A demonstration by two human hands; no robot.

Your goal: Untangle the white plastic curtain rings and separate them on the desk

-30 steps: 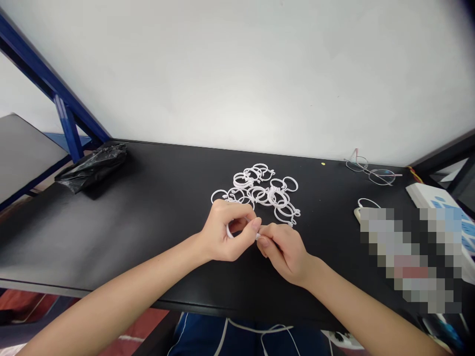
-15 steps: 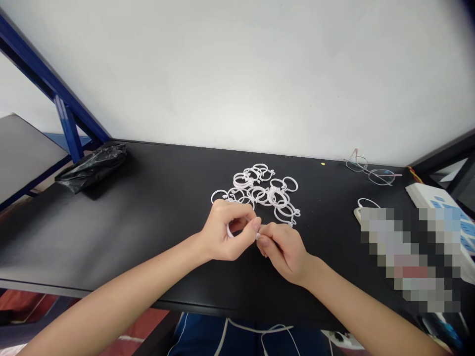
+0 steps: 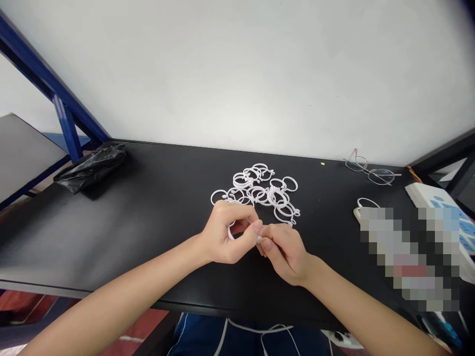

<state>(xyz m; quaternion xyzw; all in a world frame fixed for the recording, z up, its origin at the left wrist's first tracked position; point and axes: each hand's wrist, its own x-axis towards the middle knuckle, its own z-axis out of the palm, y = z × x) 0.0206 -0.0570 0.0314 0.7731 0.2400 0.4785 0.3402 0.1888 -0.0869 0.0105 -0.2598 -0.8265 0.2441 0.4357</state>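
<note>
Just on the near side of the pile of white rings, above the black desk, a single white ring is gripped by both hands in the head view. The left hand is curled shut around the ring, with thumb and forefinger pinched on it. The right hand is closed on the ring's right end, its fingertips meeting those of the left. Far left of the pile a crumpled black plastic bag is seen. Far right of the pile, eyeglasses are seen lying near the wall.
</note>
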